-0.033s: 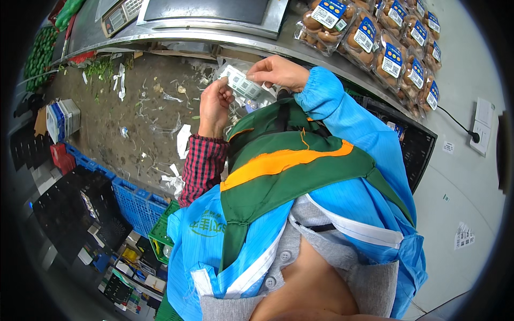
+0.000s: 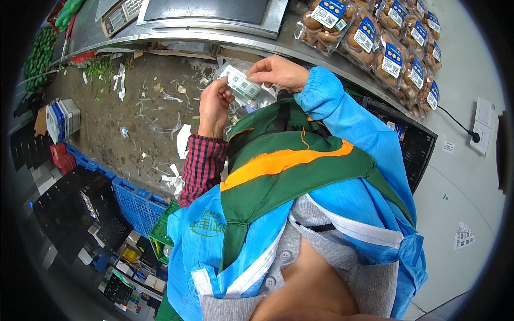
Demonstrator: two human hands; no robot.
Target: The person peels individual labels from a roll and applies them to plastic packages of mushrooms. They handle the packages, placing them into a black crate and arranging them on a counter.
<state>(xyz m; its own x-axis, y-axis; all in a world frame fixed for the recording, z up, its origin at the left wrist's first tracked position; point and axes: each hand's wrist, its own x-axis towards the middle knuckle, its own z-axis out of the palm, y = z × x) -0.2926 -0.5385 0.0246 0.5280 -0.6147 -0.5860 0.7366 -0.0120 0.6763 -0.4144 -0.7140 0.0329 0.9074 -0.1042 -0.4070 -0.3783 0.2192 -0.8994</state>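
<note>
Both my hands hold a white strip of printed labels (image 2: 239, 81) in front of my green apron (image 2: 300, 179). The fingers of my left hand (image 2: 215, 104) are curled, pinching the strip's left end between thumb and forefinger. My right hand (image 2: 281, 72) grips the upper right end with thumb and fingertips. Clear plastic (image 2: 262, 99) shows just under and beside the strip; whether it belongs to the strip I cannot tell. At the right, clear packs of brown mushrooms (image 2: 365, 40) with blue and white labels lie piled on the metal counter (image 2: 214, 41).
A scale with a keypad (image 2: 120, 17) stands on the counter at upper left. Scraps of plastic and paper litter the wet brown floor (image 2: 152, 115). Blue crates (image 2: 134, 206) and a green crate (image 2: 160, 232) are at my left, a black crate (image 2: 420, 155) at my right beside a power socket (image 2: 483, 125).
</note>
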